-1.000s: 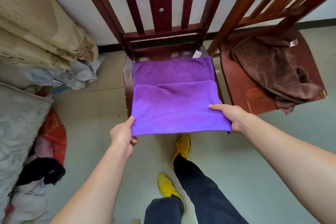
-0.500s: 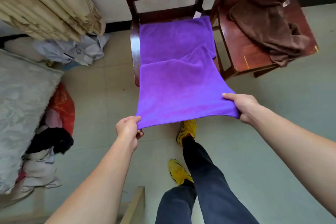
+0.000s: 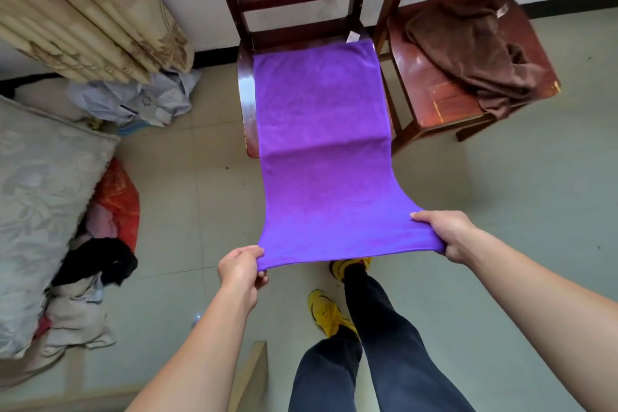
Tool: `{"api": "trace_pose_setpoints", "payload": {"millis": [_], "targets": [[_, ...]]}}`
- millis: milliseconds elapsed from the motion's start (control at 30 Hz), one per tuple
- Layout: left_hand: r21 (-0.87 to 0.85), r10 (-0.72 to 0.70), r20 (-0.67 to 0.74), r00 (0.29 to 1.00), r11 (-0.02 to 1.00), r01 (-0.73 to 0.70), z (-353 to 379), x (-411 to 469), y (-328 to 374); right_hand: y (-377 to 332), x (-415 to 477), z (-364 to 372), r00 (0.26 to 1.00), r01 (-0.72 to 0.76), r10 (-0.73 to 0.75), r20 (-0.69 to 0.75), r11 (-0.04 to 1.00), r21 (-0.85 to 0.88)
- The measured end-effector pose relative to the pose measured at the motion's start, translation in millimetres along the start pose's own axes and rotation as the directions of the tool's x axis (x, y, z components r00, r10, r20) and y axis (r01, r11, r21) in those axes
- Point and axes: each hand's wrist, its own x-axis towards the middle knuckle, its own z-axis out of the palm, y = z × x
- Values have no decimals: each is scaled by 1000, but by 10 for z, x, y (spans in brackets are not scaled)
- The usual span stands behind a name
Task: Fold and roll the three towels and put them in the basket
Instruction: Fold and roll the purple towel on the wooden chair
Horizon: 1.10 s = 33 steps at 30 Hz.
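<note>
A purple towel [image 3: 324, 150] stretches as one long strip from the back of the left wooden chair [image 3: 245, 94] out over the floor toward me. My left hand [image 3: 242, 267] pinches its near left corner. My right hand [image 3: 444, 232] grips its near right corner. The near half hangs taut in the air between my hands and the seat edge. A crumpled brown towel [image 3: 475, 50] lies on the right wooden chair [image 3: 431, 84]. No third towel and no basket are in view.
Beige curtains [image 3: 83, 20] hang at the left above crumpled grey cloth [image 3: 133, 100]. A pale cushion [image 3: 40, 191] and a pile of clothes [image 3: 100, 244] lie on the floor at left. My legs and yellow shoes [image 3: 327, 311] stand below the towel. A wooden edge [image 3: 250, 375] sits near my left arm.
The folded-over near half of the purple towel has been pulled back toward me and opened out, so the towel now lies as a single long layer. Both hands have moved nearer to me.
</note>
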Motion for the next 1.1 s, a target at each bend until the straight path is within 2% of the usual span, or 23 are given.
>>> {"api": "trace_pose_setpoints", "payload": {"millis": [233, 400, 467, 567, 700, 833, 933, 1000, 1033, 1100], "targets": [[-79, 75, 37, 996, 994, -72, 214, 108, 509, -418, 147, 95, 991, 121, -120, -61, 992, 26], [-166, 90, 23, 996, 982, -85, 473, 216, 1087, -953, 289, 149, 998, 65, -66, 13, 996, 65], [-204, 78, 25, 997, 976, -72, 555, 247, 1293, -1139, 332, 168, 997, 25, -35, 71, 990, 138], [-256, 44, 63, 997, 966, -26, 748, 340, 1673, -1557, 456, 174, 978, -58, -14, 209, 941, 335], [-340, 21, 121, 992, 940, 22, 917, 406, 2150, -2084, 550, 173, 948, -102, -40, 316, 902, 419], [-436, 92, 177, 980, 900, -6, 1141, 456, 2676, -2593, 638, 254, 915, -149, -83, 394, 839, 524], [-411, 155, 225, 962, 910, -51, 1312, 563, 2953, -2858, 750, 347, 906, -186, -136, 400, 722, 667], [-316, 207, 208, 956, 939, -134, 1421, 646, 3064, -2975, 798, 428, 914, -76, -171, 368, 819, 568], [-234, 235, 179, 955, 953, -191, 1486, 699, 3112, -3021, 837, 494, 932, 29, -191, 308, 887, 461], [12, 318, 88, 944, 947, -320, 1606, 855, 3194, -3093, 976, 622, 954, 230, -264, 139, 948, 222]]}}
